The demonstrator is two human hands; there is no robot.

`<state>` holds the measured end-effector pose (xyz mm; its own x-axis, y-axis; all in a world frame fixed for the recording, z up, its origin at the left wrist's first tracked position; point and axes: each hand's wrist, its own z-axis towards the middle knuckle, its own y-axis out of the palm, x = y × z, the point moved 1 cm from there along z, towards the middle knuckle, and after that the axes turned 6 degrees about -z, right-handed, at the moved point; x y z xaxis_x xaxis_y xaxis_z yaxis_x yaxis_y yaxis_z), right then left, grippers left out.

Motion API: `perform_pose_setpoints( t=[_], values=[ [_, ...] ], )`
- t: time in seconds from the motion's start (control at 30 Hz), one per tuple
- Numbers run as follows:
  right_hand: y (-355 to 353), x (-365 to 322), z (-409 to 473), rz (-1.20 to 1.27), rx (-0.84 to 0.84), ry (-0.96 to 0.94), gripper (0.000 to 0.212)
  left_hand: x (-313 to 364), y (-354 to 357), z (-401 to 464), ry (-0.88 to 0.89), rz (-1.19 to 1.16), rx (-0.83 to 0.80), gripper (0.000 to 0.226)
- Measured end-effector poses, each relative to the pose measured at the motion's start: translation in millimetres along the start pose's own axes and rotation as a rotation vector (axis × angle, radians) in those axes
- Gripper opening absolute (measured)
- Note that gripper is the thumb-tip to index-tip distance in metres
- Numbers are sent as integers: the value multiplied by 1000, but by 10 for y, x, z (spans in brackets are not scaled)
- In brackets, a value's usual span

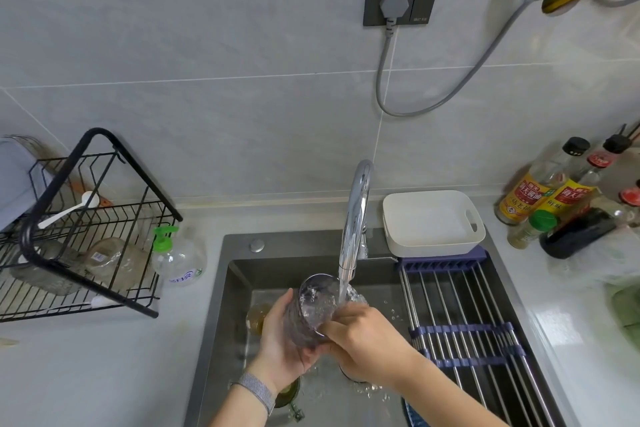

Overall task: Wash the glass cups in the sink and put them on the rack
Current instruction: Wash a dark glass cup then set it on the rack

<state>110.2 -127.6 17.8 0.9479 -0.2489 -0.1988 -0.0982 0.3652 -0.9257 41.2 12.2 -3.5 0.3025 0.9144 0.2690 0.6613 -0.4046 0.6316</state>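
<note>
A clear glass cup (313,305) is tilted under the running chrome tap (356,215) above the grey sink (239,274). My left hand (280,340) grips the cup from below and behind. My right hand (363,340) holds its rim, fingers reaching into the mouth. Water streams onto the rim and splashes. Another glass (256,317) with brownish liquid stands in the sink behind my left hand. A greenish glass item (287,393) lies under my left wrist. The black wire rack (86,232) stands on the left counter with glass jars (107,262) lying in it.
A soap pump bottle (178,260) stands between rack and sink. A roll-up drying mat (464,322) covers the sink's right side, with a white tub (429,222) behind it. Sauce bottles (557,198) crowd the right counter. A white spoon (69,208) lies on the rack's upper tier.
</note>
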Motion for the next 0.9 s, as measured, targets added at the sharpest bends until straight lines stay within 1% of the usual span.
perform_pose_setpoints(
  t=[0.13,0.2,0.27,0.37,0.4,0.47,0.53,0.6,0.67,0.73,0.83,0.9],
  values=[
    [0,-138,77,-3,80,252,31,-34,18,-18,89,-62,-9,42],
    [7,-178,88,0,123,319,34,-38,27,-8,93,-30,9,39],
    [21,-190,68,1,150,276,36,-38,8,14,70,33,11,45],
    [65,-131,5,32,138,125,39,-32,-61,73,9,119,19,65],
    [68,-89,-17,41,130,81,39,-28,-64,71,-15,119,31,69],
    [52,17,-62,72,115,9,31,-27,-45,62,-48,98,33,67],
    [24,99,-86,65,102,-47,23,-20,13,33,-34,85,30,63],
    [19,94,-81,53,89,-40,22,-38,53,8,-23,56,34,62],
    [13,21,-41,52,72,20,27,-60,66,-18,-9,24,33,63],
    [12,-58,0,70,67,141,31,-73,65,-29,23,-3,11,62],
    [1,-129,29,263,92,405,33,-87,80,-75,60,28,-7,57],
    [41,-153,15,337,65,490,34,-74,108,-93,81,60,-6,57]
  ],
)
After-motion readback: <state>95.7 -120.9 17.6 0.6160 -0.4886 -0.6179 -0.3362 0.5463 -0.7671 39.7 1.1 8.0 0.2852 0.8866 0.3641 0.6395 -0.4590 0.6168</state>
